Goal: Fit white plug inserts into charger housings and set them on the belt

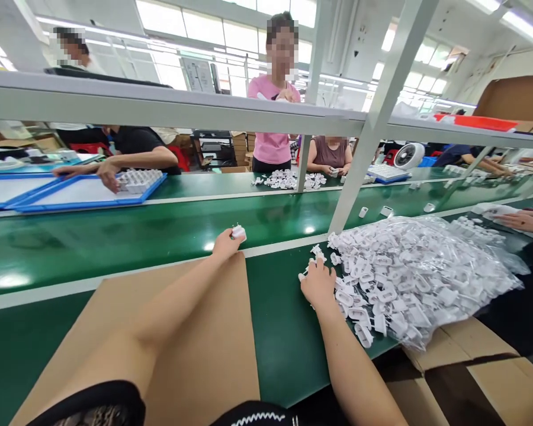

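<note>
A: Edges, room?
B: White strip (284, 245) is the near edge of the belt (284, 219). Table (279, 331) shows between cardboard (208, 337) and pile (395, 278); that's the gap between the two hands. Cardboard corner ends just below the left hand (226, 244).

A: Grips?
B: Left is pinched narrow on one white part (238, 232), held up by the strip. Right hand (318, 283) has fingers spread over parts at the pile's left edge, touching them. Can't tell if it has one gripped.

A: Counts?
B: One part in the left. Pile too many to count. At least three loose parts (386, 211) on the belt, right of the post. One cardboard sheet, two blue trays (89, 205) far left, one fan (409, 155).

A: Around, in the way?
B: Slanted post (359, 160) stands on the strip, just beyond the pile. Rail (173, 112) crosses above the belt. Clear bag (475, 260) lies over the pile's right side; boxes (453, 349) below it. Someone in pink (274, 130) stands across the belt; a co-worker's hand (522, 221) is near the bag.
</note>
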### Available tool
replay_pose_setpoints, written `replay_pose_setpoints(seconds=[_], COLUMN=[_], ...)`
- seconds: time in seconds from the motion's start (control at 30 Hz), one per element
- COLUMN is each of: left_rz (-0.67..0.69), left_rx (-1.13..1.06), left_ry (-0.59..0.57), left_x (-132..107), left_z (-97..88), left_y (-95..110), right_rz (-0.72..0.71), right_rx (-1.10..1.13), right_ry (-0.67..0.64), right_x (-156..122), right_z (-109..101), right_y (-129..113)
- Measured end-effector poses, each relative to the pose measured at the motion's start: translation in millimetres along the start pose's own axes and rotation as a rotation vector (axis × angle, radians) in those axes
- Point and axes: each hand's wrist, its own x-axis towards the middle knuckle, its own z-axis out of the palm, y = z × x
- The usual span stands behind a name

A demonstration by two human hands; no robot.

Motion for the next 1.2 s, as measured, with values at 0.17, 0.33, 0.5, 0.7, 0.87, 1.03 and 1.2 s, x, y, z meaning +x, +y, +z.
replay_pose_setpoints(seconds=[0.17,0.33,0.5,0.7,0.87,1.03,1.2], left_rz=[0.096,0.151,0.154,0.091,0.001,-0.018,-0.127], left_rx=[-0.109,-0.305,-0.3,-0.366,-0.555,-0.7,-0.839], left_ry=[-0.096,-0.243,-0.35,-0.662,-0.791,-0.869,-0.931], left_x=[-31,-70,-99,-128,-137,-139,-145], left_z=[9.0,3.1,-5.7,12.1,19.3,19.3,23.1], left_y=[11,33,32,0,-13,-13,-14], right_rz=[-0.022,-0.075,-0.102,-0.504,-0.651,-0.651,-0.627], right_rx=[0.04,0.011,0.042,0.576,0.914,1.0,1.023], right_ry=[0.067,0.136,0.245,0.106,-0.1,-0.167,-0.088], right_x=[3,7,1,-14,-24,-25,-27], right_z=[-7,-1,1,-14,-13,-13,-13], right_y=[0,3,6,-11,-28,-29,-31])
